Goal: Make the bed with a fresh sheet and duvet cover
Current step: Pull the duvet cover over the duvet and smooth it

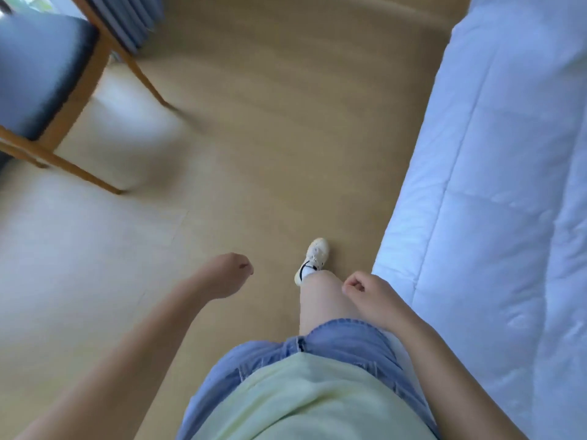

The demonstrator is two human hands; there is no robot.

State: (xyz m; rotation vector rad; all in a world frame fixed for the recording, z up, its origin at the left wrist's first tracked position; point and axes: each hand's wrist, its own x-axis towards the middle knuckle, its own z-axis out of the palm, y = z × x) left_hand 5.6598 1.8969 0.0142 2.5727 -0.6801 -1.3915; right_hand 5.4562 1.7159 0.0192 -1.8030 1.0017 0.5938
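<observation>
- The left grip (227, 274) and right grip (365, 292) are loosely curled and hold nothing.
- The white quilted bed (495, 185) fills the right side of the frame.
- It seems best to step close, then grab one corner.

I saw both hands held out in front of the body, fingers loosely curled, holding nothing. The left hand (227, 274) hung over the tan floor (254, 128). The right hand (368, 293) was just beside the edge of the white quilted duvet (495, 185) along the right side. A white sneaker (313, 260) stood on the floor between them. A blurred wooden chair (47, 77) with a dark blue seat stood at the far left.
</observation>
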